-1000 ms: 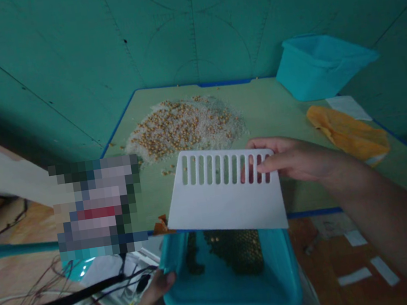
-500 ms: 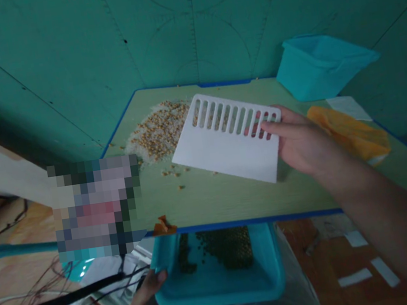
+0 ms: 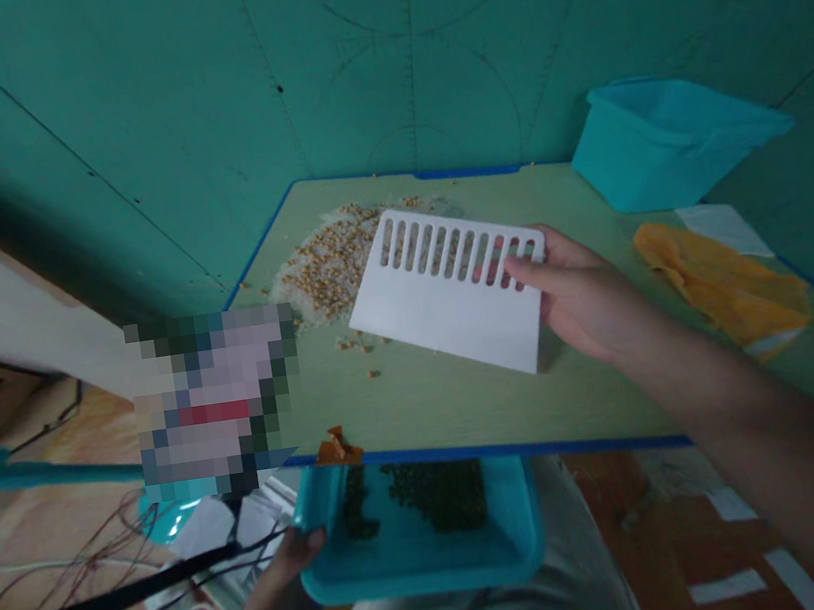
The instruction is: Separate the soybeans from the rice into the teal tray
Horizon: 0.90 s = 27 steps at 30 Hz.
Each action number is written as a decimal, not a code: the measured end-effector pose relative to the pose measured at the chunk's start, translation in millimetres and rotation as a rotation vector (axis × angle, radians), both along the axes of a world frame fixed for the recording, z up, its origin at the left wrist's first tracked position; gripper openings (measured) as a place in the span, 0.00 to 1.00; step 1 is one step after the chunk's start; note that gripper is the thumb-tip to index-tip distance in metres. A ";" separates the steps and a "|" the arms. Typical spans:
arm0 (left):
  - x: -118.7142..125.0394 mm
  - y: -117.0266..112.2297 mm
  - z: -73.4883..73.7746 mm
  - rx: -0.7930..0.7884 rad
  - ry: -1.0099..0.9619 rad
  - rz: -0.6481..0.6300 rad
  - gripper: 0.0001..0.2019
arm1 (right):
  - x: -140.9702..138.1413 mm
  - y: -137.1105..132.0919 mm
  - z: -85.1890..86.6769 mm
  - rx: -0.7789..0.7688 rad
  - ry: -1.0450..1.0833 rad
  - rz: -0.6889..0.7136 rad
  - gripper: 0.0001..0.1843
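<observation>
My right hand point(image 3: 578, 293) grips the right end of a white slotted scraper point(image 3: 447, 311), thumb on top, over the middle of the table. Left of and partly behind the scraper lies a pile of yellow beans mixed with white grains point(image 3: 323, 271); a few loose beans point(image 3: 352, 346) sit in front of it. Below the table's front edge, my left hand point(image 3: 297, 563) is closed on the left rim of a teal tray point(image 3: 422, 577). Dark green beans or grains point(image 3: 445, 495) cover part of the tray floor. The tray's far edge is hidden under the table.
A teal fold-sided bin point(image 3: 665, 148) stands at the table's back right. An orange cloth or bag point(image 3: 722, 286) lies nearer, beside a white sheet point(image 3: 726, 230). Orange tape point(image 3: 337, 446) sticks to the front edge. A blurred-out device point(image 3: 228, 401) on a dark arm stands left.
The scraper and my right hand have shifted slightly left over the table. My left hand and the tray have moved a little left and up. The camera view has shifted slightly.
</observation>
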State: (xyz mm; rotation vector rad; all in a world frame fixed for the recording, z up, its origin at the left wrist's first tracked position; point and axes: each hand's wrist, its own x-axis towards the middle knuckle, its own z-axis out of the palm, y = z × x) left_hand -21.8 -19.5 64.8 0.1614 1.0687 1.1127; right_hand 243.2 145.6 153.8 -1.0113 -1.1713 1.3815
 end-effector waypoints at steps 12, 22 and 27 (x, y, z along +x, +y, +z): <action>4.1 3.3 16.0 0.041 -0.082 0.042 0.10 | -4.4 -1.7 0.2 -0.105 0.055 0.069 0.09; 1.8 3.1 15.2 0.060 -0.102 0.026 0.10 | 2.0 -8.4 3.3 -0.243 0.048 0.266 0.09; -4.4 0.3 7.3 0.087 -0.147 -0.055 0.08 | 3.6 -10.0 4.8 -0.274 0.041 0.289 0.08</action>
